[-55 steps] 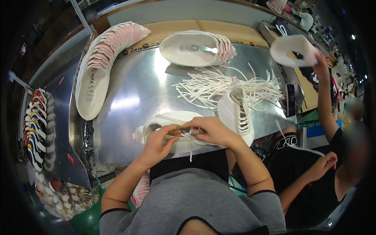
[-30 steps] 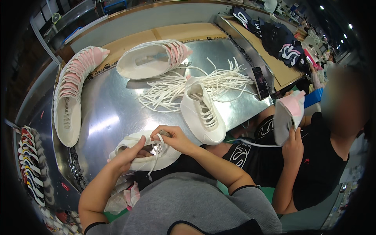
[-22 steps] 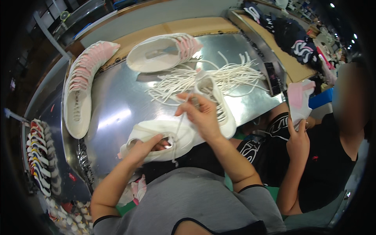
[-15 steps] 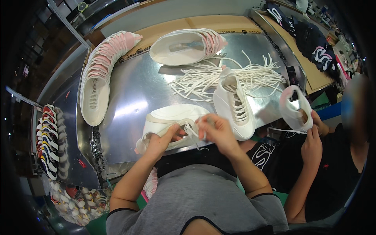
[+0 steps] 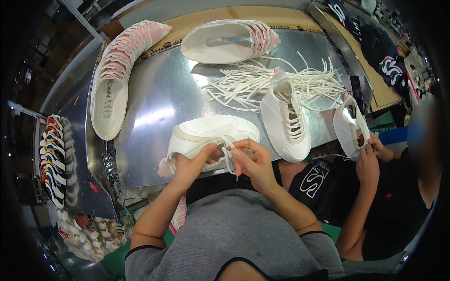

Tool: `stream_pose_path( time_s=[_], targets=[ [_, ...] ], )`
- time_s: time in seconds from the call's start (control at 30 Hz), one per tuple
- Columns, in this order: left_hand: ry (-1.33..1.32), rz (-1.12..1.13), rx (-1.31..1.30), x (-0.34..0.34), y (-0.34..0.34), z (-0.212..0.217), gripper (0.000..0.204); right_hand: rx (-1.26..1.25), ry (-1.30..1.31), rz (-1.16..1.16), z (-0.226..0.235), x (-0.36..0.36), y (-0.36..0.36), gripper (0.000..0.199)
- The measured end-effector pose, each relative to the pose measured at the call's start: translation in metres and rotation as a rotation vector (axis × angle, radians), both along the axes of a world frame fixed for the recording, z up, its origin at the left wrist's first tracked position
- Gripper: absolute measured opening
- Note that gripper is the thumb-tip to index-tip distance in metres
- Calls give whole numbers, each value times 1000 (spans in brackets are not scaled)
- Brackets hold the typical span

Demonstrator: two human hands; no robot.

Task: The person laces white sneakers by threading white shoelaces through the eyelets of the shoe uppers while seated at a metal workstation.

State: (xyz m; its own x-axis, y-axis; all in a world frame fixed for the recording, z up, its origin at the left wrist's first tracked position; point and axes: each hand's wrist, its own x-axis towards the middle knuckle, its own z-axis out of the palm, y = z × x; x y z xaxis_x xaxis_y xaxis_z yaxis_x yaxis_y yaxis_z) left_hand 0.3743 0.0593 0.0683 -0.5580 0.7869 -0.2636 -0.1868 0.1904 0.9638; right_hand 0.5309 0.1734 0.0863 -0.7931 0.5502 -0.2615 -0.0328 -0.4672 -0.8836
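A white shoe upper (image 5: 206, 136) lies on its side at the near edge of the metal table (image 5: 159, 98). My left hand (image 5: 192, 164) grips its lower edge. My right hand (image 5: 251, 161) pinches a white lace (image 5: 229, 157) that runs through the upper's eyelets, its end hanging down between my hands. A second white upper (image 5: 286, 117), laced, lies just to the right.
A heap of loose white laces (image 5: 262, 82) sits mid-table. Stacks of white-and-pink uppers lie at the far left (image 5: 117, 70) and far middle (image 5: 229, 40). A person on the right holds another upper (image 5: 349, 129) in both hands. Striped pieces hang on a rack (image 5: 51, 164) at the left.
My hands have stayed on the white upper at the table edge, working the lace. The person on the right has lowered their upper closer to the table. The view has shifted slightly.
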Motion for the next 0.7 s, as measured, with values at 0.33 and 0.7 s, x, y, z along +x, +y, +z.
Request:
stream_pose_path(
  time_s=[0.33,0.7],
  targets=[
    [90,77,-35,9,3,11,23,215,-178,72,-21,-9,-12,15],
    [51,61,-30,5,2,7,32,448,-284,174,-11,-1,-4,19]
  ],
)
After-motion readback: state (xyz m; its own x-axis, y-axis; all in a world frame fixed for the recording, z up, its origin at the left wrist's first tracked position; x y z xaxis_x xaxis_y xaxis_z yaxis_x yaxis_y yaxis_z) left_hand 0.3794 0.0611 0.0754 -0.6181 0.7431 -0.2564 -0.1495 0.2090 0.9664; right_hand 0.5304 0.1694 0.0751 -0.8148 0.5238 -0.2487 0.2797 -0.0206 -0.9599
